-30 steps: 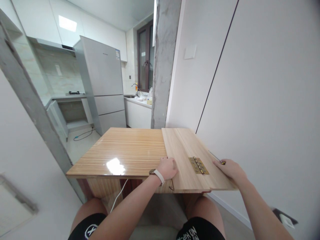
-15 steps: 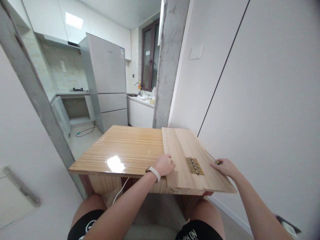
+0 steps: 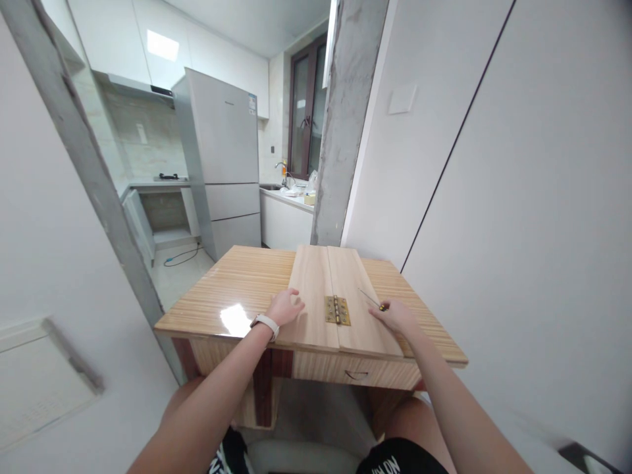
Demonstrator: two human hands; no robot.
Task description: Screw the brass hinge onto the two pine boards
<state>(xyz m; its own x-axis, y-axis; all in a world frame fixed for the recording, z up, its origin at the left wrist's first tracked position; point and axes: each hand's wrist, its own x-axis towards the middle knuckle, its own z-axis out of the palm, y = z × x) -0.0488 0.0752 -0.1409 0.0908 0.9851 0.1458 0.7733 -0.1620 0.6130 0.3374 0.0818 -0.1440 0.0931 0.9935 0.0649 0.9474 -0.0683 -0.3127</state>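
Note:
Two pale wooden boards (image 3: pixel 311 283) lie side by side on the table, joined by a brass hinge (image 3: pixel 338 311) across their seam. At the left board's edge is my left hand (image 3: pixel 286 307), its thumb and fingers apart over the wood, holding nothing. A pale-banded watch (image 3: pixel 266 324) is on that wrist. My right hand (image 3: pixel 397 316) is closed on a screwdriver (image 3: pixel 371 300) whose thin shaft points up and left over the right board; its fingers are by that board's right edge. Most of the screwdriver's handle is hidden in the palm.
The glossy wood-grain table (image 3: pixel 217 296) has a drawer with a handle (image 3: pixel 356 375) at its front. A white wall (image 3: pixel 494 217) stands close on the right. Beyond the table are a grey pillar (image 3: pixel 340 131), a refrigerator (image 3: pixel 230 138) and a sink counter (image 3: pixel 286 217).
The hinged boards have slid left from the table's right side to its middle, both hands moving with them. My left hand's fingers are now spread further; the screwdriver stays in my right hand.

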